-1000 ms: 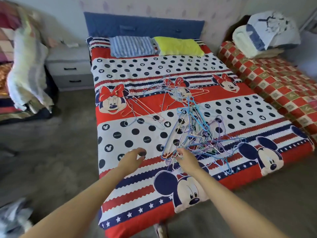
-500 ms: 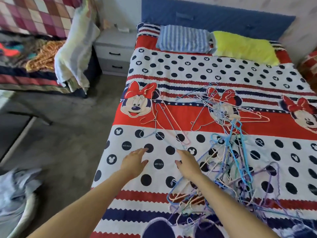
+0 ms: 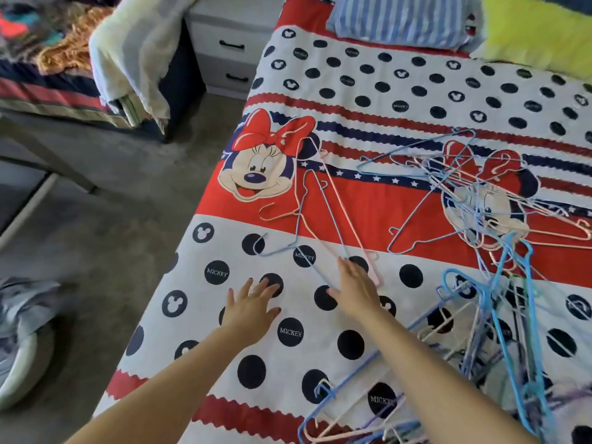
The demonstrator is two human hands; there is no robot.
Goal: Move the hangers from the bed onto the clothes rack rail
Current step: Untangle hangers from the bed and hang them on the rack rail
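Note:
Thin wire hangers in pink and light blue lie on the bed's cartoon-mouse cover (image 3: 352, 91). A pink hanger (image 3: 344, 216) and a light-blue hanger (image 3: 299, 232) lie apart from the rest, near the red band. A tangled pile of hangers (image 3: 499, 283) spreads over the right side. My right hand (image 3: 357, 288) reaches flat over the cover, its fingertips at the lower end of the two loose hangers. My left hand (image 3: 251, 310) hovers with spread fingers over the polka dots, holding nothing. No clothes rack is in view.
A grey nightstand (image 3: 230, 49) stands at the bed's upper left. A white towel (image 3: 134, 56) drapes over a bench with patterned blankets (image 3: 48, 52). Grey cloth (image 3: 22, 318) lies on the floor at left. A striped pillow (image 3: 403, 20) and a yellow pillow (image 3: 538, 33) lie at the bed's head.
The view has moved closer and leftward over the bed. Both hands have advanced up the cover from near the pile toward the two loose hangers.

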